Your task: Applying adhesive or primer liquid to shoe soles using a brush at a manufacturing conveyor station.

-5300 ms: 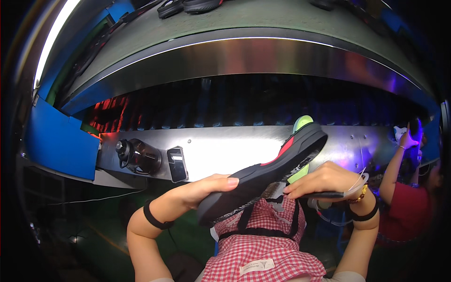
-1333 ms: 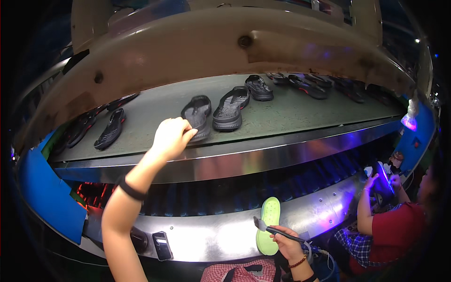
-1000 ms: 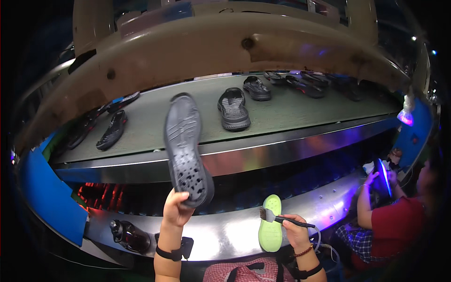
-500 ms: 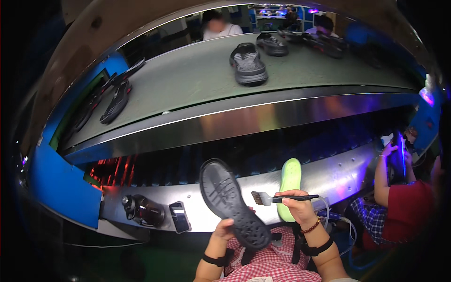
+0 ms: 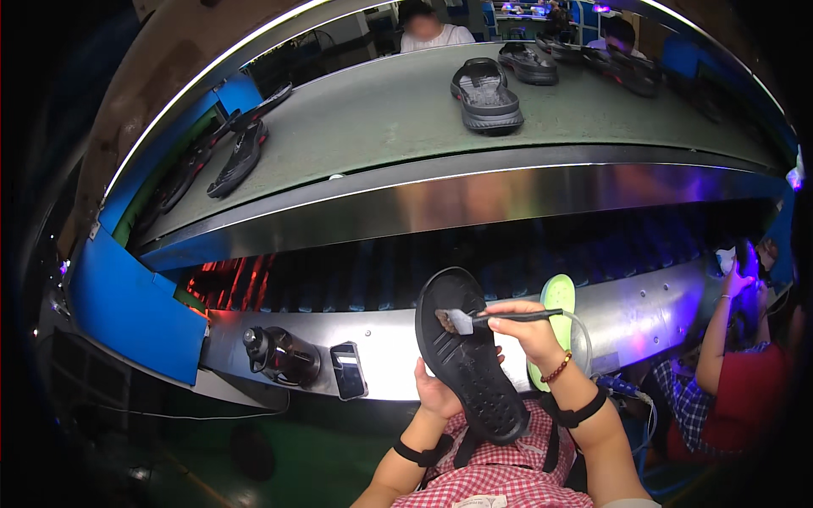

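Note:
A black shoe sole [image 5: 461, 368] tilts up in front of me, its recessed, hole-patterned face toward me. My left hand [image 5: 435, 393] is closed around the sole's edges, thumb on the left side and fingertips showing at the right. In my right hand [image 5: 532, 332] is a flat brush [image 5: 460, 322] with a dark handle and a thin pale tube running from its end. Its brown bristles lie against the upper part of the sole. Behind my right hand, a lime-green sole-shaped piece [image 5: 558, 295] lies on the metal ledge, partly covered by that hand.
On the metal ledge [image 5: 394, 326] stand a dark bottle [image 5: 284, 357] and a phone [image 5: 348, 371]. Beyond a dark slatted gap, a green conveyor belt [image 5: 364, 127] carries several dark soles [image 5: 489, 102]. A person in red [image 5: 745, 381] works at the right; others sit across the belt.
The brush has moved left from beside the sole onto its upper inner face. My left hand still grips the sole, which has turned slightly. The whole view has shifted a little.

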A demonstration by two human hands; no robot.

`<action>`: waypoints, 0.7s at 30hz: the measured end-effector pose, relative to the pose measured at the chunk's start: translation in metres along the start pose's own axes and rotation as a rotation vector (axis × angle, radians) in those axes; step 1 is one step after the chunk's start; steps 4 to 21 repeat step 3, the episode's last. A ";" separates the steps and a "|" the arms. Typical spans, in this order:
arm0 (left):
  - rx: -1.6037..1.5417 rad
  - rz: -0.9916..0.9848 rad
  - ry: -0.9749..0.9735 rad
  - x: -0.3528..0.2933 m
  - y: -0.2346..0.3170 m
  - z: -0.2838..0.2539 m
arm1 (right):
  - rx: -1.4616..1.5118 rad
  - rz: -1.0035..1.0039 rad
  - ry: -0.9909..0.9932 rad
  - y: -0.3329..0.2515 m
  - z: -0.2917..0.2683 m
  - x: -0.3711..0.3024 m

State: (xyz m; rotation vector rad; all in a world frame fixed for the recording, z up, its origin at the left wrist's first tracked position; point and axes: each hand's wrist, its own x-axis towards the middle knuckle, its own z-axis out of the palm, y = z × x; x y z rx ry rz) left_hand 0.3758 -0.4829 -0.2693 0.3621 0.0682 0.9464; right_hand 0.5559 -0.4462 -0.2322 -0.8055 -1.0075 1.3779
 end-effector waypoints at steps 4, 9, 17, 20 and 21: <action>0.113 -0.050 -0.089 0.002 0.004 -0.014 | 0.027 0.004 0.004 -0.002 0.001 0.015; 0.113 -0.050 -0.089 0.002 0.004 -0.014 | 0.027 0.004 0.004 -0.002 0.001 0.015; 0.113 -0.050 -0.089 0.002 0.004 -0.014 | 0.027 0.004 0.004 -0.002 0.001 0.015; 0.113 -0.050 -0.089 0.002 0.004 -0.014 | 0.027 0.004 0.004 -0.002 0.001 0.015; 0.113 -0.050 -0.089 0.002 0.004 -0.014 | 0.027 0.004 0.004 -0.002 0.001 0.015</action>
